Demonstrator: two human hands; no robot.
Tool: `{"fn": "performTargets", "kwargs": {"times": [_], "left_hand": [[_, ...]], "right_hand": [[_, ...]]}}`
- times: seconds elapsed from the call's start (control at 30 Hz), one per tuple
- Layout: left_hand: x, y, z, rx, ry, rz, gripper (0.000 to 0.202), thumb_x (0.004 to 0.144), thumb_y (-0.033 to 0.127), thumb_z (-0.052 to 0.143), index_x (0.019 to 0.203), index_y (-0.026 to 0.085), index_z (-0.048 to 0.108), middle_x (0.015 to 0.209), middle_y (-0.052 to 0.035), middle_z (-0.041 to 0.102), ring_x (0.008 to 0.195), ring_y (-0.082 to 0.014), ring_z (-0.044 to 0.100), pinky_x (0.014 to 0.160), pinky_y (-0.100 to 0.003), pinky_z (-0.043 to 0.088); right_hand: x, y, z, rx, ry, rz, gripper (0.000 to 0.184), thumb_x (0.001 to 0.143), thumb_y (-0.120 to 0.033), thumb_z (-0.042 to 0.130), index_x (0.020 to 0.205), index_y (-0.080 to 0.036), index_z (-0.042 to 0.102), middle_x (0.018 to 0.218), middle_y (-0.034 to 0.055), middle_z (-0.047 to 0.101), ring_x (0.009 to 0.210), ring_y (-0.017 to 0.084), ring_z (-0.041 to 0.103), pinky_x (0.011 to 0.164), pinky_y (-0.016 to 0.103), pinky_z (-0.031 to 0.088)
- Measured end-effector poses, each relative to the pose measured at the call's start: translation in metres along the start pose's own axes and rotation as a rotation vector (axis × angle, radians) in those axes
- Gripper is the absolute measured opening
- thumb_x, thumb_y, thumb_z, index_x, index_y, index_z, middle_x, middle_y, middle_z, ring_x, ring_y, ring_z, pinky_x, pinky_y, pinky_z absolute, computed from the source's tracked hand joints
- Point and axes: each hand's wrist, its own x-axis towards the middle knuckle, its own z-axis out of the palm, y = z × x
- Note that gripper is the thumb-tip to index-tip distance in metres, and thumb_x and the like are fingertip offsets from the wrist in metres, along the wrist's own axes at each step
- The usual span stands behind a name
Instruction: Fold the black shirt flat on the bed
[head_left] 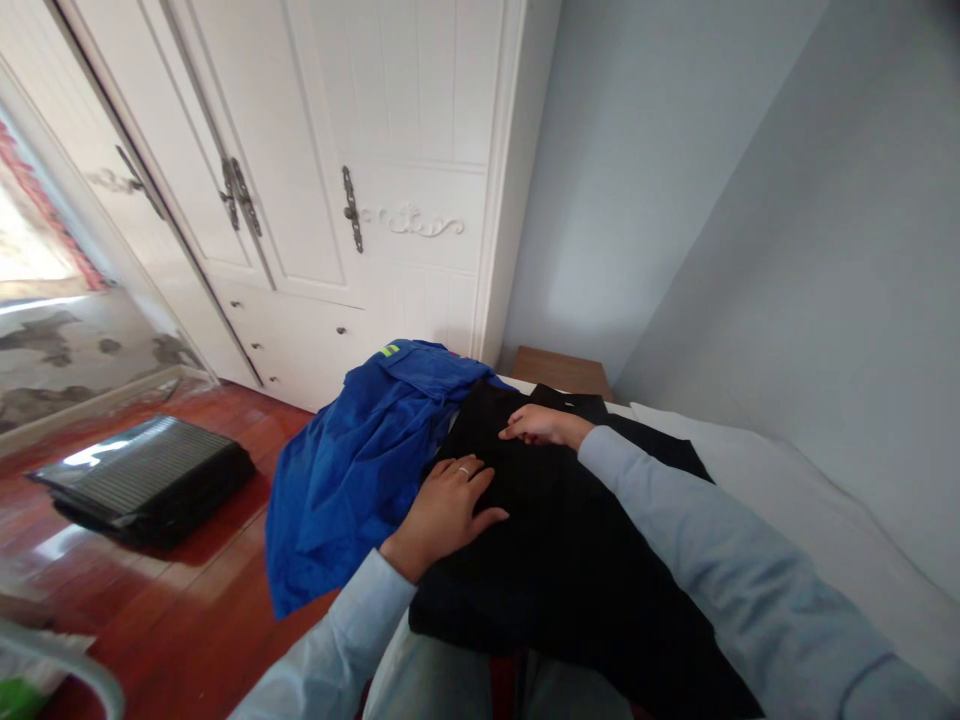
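Note:
A black garment [570, 540] lies spread in front of me, its near part over my lap. My left hand [450, 505], with a ring on one finger, rests flat on its left side, fingers stretched out and thumb apart. Farther up on the same cloth is my right hand [544, 425], its fingers curled in and the index finger pointing left. Whether a fold of cloth is between those fingers is hidden. A blue garment [367, 450] with a yellow-green strip lies rumpled beside the black one, hanging down on the left.
A white wardrobe [420, 120] stands ahead. On the red wooden floor [195, 640] to the left sits a black, shiny wrapped bundle [150, 475]. Behind the clothes is a brown wooden piece [562, 372]. White bedding [795, 500] stretches to the right along the wall.

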Motion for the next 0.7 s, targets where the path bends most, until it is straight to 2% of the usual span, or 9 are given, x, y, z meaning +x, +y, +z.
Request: {"fn": "performTargets", "kwargs": {"times": [0.03,0.1,0.2,0.27,0.37,0.47,0.57,0.7], "left_hand": [[-0.001,0.0,0.0,-0.004,-0.01,0.029,0.044,0.091,0.043,0.066,0.128,0.019,0.063,0.132,-0.016,0.066,0.125,-0.0323,0.059,0.103,-0.049,0.048],[-0.003,-0.001,0.001,-0.001,-0.01,0.068,0.032,0.094,0.029,0.062,0.125,0.021,0.065,0.13,-0.0124,0.067,0.124,-0.0292,0.06,0.103,-0.046,0.048],[-0.003,-0.003,0.006,0.01,0.011,0.077,0.024,0.096,0.014,0.052,0.107,0.021,0.071,0.117,-0.0093,0.072,0.113,-0.0249,0.066,0.097,-0.041,0.05],[-0.003,-0.005,0.01,0.001,0.029,0.065,0.022,0.096,0.012,0.05,0.099,0.02,0.07,0.11,-0.0095,0.073,0.105,-0.0243,0.067,0.093,-0.04,0.052],[-0.005,-0.007,0.013,-0.05,0.105,0.0,0.018,0.095,0.013,0.049,0.099,0.018,0.066,0.102,-0.0093,0.073,0.098,-0.0244,0.068,0.089,-0.04,0.053],[-0.012,-0.01,0.012,-0.085,0.195,-0.075,0.016,0.095,0.016,0.049,0.1,0.02,0.064,0.1,-0.0088,0.072,0.095,-0.024,0.067,0.086,-0.04,0.054],[-0.021,-0.01,0.009,-0.068,0.196,-0.074,0.017,0.093,0.015,0.048,0.098,0.021,0.063,0.106,-0.0099,0.072,0.101,-0.0246,0.067,0.089,-0.041,0.055],[-0.025,-0.006,0.006,-0.049,0.155,-0.027,0.022,0.093,0.016,0.051,0.111,0.018,0.063,0.124,-0.0139,0.068,0.12,-0.0269,0.062,0.102,-0.044,0.052]], "right_hand": [[-0.001,-0.003,0.0,0.02,-0.009,-0.012,0.032,0.073,-0.03,0.081,0.062,-0.02,0.053,0.05,-0.0076,0.048,0.047,0.008,0.044,0.044,0.019,0.034],[-0.003,-0.008,0.0,0.06,-0.016,-0.045,0.028,0.076,-0.034,0.078,0.068,-0.021,0.054,0.057,-0.0063,0.054,0.051,0.009,0.05,0.047,0.019,0.04],[-0.005,-0.012,0.0,0.07,-0.017,-0.084,0.018,0.085,-0.036,0.069,0.082,-0.021,0.059,0.074,-0.0019,0.067,0.062,0.013,0.061,0.056,0.024,0.05],[-0.003,-0.01,-0.002,0.026,0.014,-0.1,0.015,0.087,-0.034,0.066,0.086,-0.021,0.061,0.076,-0.0002,0.068,0.063,0.015,0.064,0.058,0.027,0.052],[0.004,-0.005,-0.009,-0.101,0.144,-0.144,0.016,0.082,-0.031,0.073,0.08,-0.02,0.062,0.072,-0.0003,0.066,0.064,0.016,0.062,0.06,0.027,0.049],[0.014,0.001,-0.018,-0.241,0.322,-0.213,0.016,0.078,-0.028,0.079,0.077,-0.02,0.065,0.081,0.0017,0.069,0.081,0.019,0.065,0.071,0.026,0.048],[0.021,0.007,-0.022,-0.34,0.439,-0.261,0.017,0.083,-0.035,0.075,0.086,-0.02,0.069,0.096,0.005,0.072,0.096,0.022,0.065,0.081,0.027,0.047],[0.024,0.014,-0.022,-0.433,0.455,-0.277,0.028,0.091,-0.045,0.065,0.092,-0.018,0.071,0.093,0.0075,0.074,0.088,0.022,0.068,0.079,0.029,0.049]]}}
